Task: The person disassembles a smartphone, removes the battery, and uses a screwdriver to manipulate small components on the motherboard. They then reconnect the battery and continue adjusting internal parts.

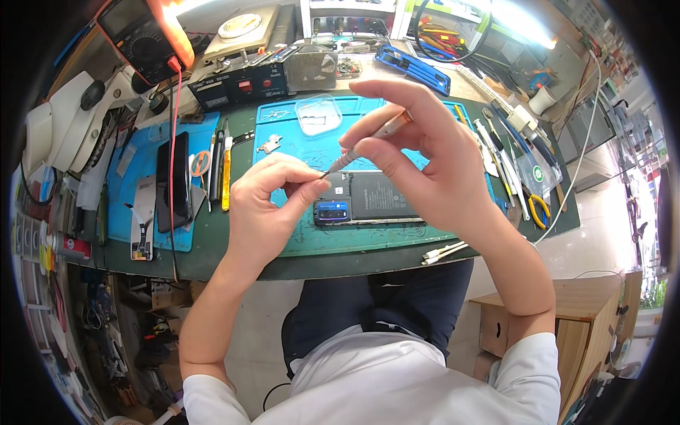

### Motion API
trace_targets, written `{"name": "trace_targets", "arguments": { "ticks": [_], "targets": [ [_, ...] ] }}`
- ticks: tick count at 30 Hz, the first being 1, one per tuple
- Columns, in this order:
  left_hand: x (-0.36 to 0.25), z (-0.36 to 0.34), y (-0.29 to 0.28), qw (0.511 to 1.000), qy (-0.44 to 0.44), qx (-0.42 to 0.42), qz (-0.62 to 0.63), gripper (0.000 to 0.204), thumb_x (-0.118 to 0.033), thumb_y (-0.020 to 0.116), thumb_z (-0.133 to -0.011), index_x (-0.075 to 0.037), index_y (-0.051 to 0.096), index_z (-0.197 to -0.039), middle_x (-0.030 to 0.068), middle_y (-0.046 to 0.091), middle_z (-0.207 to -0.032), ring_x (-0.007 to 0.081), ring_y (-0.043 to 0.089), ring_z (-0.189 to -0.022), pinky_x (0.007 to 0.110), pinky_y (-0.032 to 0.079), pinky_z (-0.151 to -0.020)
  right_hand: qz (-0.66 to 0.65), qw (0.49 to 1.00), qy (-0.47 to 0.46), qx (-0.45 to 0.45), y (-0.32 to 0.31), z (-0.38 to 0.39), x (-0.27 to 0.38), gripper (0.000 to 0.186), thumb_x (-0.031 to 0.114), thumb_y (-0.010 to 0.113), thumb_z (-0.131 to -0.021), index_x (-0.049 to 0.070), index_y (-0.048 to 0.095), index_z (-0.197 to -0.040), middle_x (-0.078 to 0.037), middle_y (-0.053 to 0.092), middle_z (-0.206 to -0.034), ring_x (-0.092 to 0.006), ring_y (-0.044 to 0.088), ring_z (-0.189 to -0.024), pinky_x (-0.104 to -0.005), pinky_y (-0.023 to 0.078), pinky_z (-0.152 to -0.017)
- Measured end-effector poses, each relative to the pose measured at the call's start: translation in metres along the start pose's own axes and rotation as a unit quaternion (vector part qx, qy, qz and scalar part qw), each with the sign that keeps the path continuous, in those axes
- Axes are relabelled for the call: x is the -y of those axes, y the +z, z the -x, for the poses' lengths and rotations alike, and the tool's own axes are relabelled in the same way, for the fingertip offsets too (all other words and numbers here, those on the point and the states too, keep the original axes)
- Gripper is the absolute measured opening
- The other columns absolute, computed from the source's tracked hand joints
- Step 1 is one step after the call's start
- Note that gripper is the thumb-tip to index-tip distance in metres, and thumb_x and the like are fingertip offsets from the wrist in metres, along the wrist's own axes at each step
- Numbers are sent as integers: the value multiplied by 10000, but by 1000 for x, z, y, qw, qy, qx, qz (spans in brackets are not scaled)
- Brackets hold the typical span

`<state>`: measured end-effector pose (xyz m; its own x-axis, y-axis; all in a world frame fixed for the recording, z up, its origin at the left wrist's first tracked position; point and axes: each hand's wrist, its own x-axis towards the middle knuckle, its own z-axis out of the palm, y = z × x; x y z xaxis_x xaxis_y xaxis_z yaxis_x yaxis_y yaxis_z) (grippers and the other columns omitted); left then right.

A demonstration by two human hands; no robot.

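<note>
My right hand [443, 163] is raised over the mat, its fingers closed round a slim precision screwdriver [392, 126] with an orange and silver handle. The screwdriver slants down to the left, and its tip meets the pinched thumb and forefinger of my left hand [269, 202]. Anything small inside that pinch is too hidden to make out. Below both hands lies an opened phone [341, 191] with its dark battery [379, 195] exposed and a blue camera block at its left end. Part of the phone's right end is behind my right hand.
A blue work mat [297, 237] lies under the phone. Beyond it are a small clear plastic box [319, 117] and a silvery metal piece [270, 144]. Another black phone [173, 180] lies left; yellow-handled pliers [539, 211] and several tools lie right. An orange multimeter [138, 42] stands back left.
</note>
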<state>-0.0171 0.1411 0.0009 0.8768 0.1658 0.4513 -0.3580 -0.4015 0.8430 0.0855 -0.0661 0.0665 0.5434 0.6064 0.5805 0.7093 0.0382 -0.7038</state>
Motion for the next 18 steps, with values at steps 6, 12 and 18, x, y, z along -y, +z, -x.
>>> {"name": "trace_targets", "arguments": {
  "ticks": [6,12,18],
  "targets": [
    [1,24,13,996,-56,34,58,94,-42,842,-922,2,788,-985,41,721,-898,112,650,-773,257,521,-691,112,993,-22,31,2,16,8,481,58,773,-984,40,606,-1435,-69,788,-937,-150,792,-836,-276,620,-745],
    [-14,29,17,987,-8,102,-123,425,-88,887,-830,-58,746,-1229,86,663,-1150,291,595,-1108,407,508,-961,182,979,-51,77,1,30,4,482,92,759,-955,70,587,-1405,-61,735,-868,-257,752,-777,-366,587,-655],
    [-2,33,16,981,67,120,-137,339,-8,835,-835,-65,759,-1161,74,683,-1103,299,613,-1057,407,513,-931,184,976,-48,103,3,33,-3,507,62,757,-934,51,575,-1406,-86,738,-899,-280,751,-791,-369,590,-677]
  ]
}}
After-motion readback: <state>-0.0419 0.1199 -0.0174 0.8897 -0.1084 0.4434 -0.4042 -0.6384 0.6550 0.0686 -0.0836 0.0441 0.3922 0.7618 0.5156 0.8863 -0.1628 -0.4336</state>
